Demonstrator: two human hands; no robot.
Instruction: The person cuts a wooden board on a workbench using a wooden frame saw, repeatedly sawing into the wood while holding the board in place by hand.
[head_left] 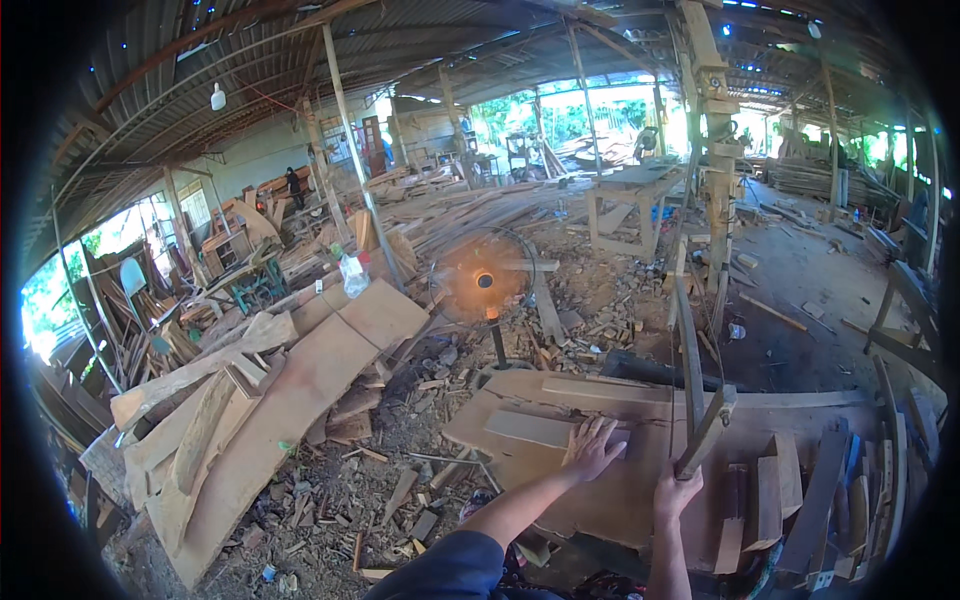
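My left hand [595, 448] lies flat, fingers spread, on a short, flat wooden board [530, 428]. That board rests on a wide slab of wood used as a bench top [480, 410]. My right hand [678, 492] is closed round the near end of a wooden frame saw [689, 350], just right of the board. The saw's long middle bar stretches away from me, with a crosspiece [708, 430] at my hand. A thin blade-like line runs along the bar's left side, close to the board's right end. Whether its teeth touch wood cannot be made out.
Cut wood blocks [768, 500] stand on the bench's right. Beyond the bench, an orange-centred pedestal fan [484, 280] stands among scraps. Large planks [330, 350] lean in a pile at left. A wooden post [718, 160] rises ahead, near a rough table [632, 180]. Someone [293, 187] is far back left.
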